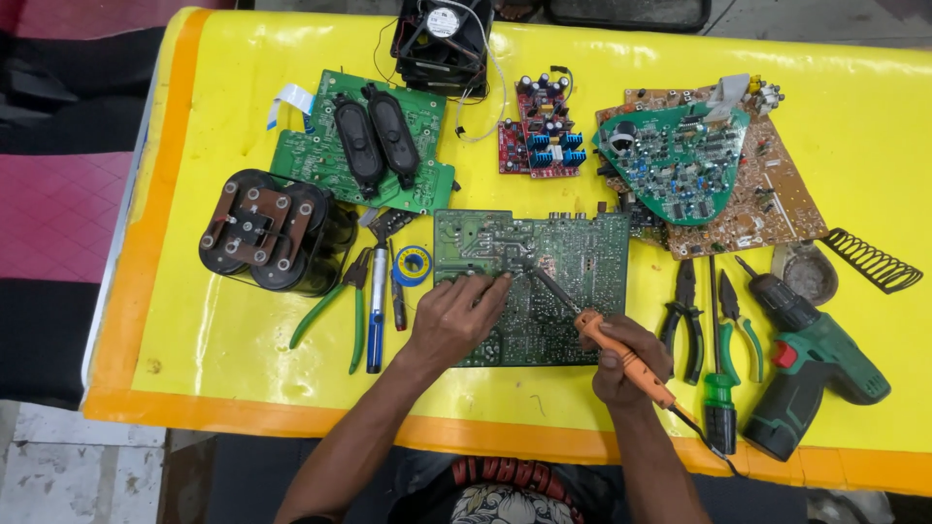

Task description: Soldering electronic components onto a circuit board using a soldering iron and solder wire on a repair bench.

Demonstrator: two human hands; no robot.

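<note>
A large green circuit board (573, 254) lies solder side up in the middle of the yellow table (223, 340). My left hand (453, 318) rests on its left part, fingertips pinched near a thin strand of solder wire. My right hand (629, 361) grips an orange-handled soldering iron (621, 357), whose metal tip reaches up-left onto the board near my left fingertips.
Green pliers (342, 303), a blue tool (377, 306) and a solder spool (413, 264) lie left of the board. Black pliers (684, 320), a screwdriver (719, 398) and a green drill (806, 364) lie right. Other boards, a fan (442, 39) and capacitors (272, 231) sit behind.
</note>
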